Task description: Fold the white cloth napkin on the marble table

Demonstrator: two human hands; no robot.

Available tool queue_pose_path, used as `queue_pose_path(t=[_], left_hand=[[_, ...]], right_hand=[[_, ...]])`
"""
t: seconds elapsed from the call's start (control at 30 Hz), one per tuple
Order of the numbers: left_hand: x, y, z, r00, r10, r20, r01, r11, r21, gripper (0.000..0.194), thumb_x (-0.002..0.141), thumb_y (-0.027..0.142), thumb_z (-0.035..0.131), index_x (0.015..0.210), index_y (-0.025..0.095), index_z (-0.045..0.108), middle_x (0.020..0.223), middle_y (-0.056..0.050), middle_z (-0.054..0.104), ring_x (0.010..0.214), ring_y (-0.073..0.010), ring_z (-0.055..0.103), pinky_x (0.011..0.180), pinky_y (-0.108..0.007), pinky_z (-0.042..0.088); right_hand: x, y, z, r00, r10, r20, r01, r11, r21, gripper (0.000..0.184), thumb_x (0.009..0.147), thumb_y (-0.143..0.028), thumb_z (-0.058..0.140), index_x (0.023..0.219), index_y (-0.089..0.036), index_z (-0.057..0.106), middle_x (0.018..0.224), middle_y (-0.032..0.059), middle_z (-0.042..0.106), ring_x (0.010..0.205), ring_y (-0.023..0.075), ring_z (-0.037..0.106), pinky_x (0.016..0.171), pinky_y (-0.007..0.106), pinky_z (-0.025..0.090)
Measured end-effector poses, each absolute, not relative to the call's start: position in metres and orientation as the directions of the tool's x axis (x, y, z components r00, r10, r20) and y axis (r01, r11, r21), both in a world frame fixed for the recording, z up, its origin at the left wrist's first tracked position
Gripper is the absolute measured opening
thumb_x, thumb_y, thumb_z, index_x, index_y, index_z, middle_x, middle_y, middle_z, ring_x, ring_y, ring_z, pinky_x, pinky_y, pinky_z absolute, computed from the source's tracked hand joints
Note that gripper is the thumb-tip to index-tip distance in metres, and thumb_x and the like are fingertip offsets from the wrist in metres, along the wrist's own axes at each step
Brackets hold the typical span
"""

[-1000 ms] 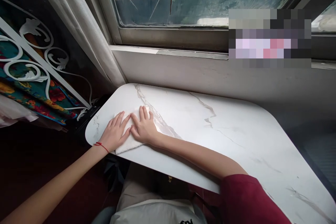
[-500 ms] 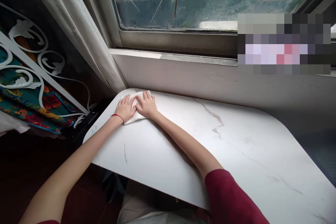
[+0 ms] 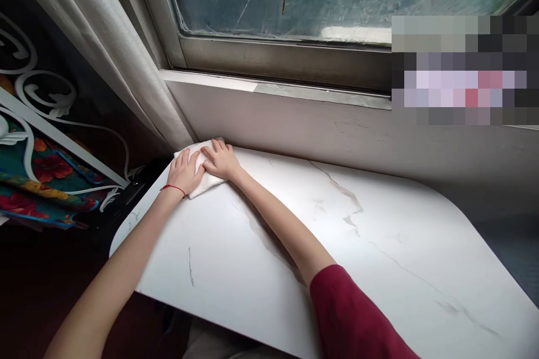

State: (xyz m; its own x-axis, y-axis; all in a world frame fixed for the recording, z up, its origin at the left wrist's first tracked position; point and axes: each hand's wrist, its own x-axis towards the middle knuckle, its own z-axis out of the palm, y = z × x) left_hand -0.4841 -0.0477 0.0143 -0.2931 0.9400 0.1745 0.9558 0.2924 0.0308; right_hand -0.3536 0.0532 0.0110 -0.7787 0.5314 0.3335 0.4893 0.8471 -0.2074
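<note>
A folded white cloth [image 3: 207,184] lies at the far left corner of the white marble-patterned table [image 3: 261,286]. Flat on its left part rests my left hand [image 3: 186,173], fingers spread and pointing away from me, a red string round the wrist. My right hand [image 3: 222,161] presses on the cloth's far right part, its fingers outstretched and its thumb close to the left hand. Both palms hide much of the cloth, which reaches to the table's rounded far edge.
A pale curtain [image 3: 113,39] hangs beside the window frame [image 3: 273,59], above the wall behind the table. White scrolled metalwork [image 3: 50,95] and flowered fabric [image 3: 46,168] stand at the left. A pixelated patch covers the sill's right part.
Both hands and the cloth have slid a little towards the table's far left corner and edge. The view has shifted slightly, with more of the table's near side showing.
</note>
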Motion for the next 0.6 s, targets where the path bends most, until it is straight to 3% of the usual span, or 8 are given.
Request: queue_pose_path(t=[0.3,0.5,0.6], left_hand=[[-0.481,-0.054,0.028,-0.288,0.938,0.19,0.953,0.301,-0.043,0.06,0.097,0.037,0.035,0.15,0.01,0.046,0.151,-0.023,0.046,0.138,-0.0381,0.045,0.112,-0.052,0.039],[-0.478,-0.098,0.039,-0.247,0.964,0.095,0.961,0.256,-0.105,0.056,0.094,0.035,0.037,0.144,0.013,0.053,0.138,-0.021,0.057,0.13,-0.0378,0.052,0.104,-0.052,0.046],[-0.472,-0.137,0.033,-0.274,0.945,0.178,0.949,0.296,-0.108,0.059,0.095,0.032,0.032,0.146,0.008,0.051,0.145,-0.024,0.052,0.135,-0.0397,0.049,0.106,-0.055,0.045]], right_hand=[[-0.357,0.043,0.011,-0.76,0.548,0.349,0.505,0.837,-0.213,0.046,0.101,-0.037,0.046,0.143,-0.021,0.053,0.159,0.0211,0.038,0.15,0.0314,0.031,0.112,0.05,0.037],[-0.351,-0.01,0.011,-0.739,0.561,0.374,0.523,0.827,-0.207,0.045,0.101,-0.035,0.045,0.143,-0.019,0.053,0.159,0.0234,0.038,0.151,0.0337,0.03,0.112,0.052,0.034],[-0.35,-0.044,0.01,-0.742,0.541,0.396,0.498,0.84,-0.214,0.045,0.101,-0.035,0.045,0.143,-0.019,0.053,0.159,0.0235,0.038,0.15,0.0346,0.03,0.112,0.053,0.034]])
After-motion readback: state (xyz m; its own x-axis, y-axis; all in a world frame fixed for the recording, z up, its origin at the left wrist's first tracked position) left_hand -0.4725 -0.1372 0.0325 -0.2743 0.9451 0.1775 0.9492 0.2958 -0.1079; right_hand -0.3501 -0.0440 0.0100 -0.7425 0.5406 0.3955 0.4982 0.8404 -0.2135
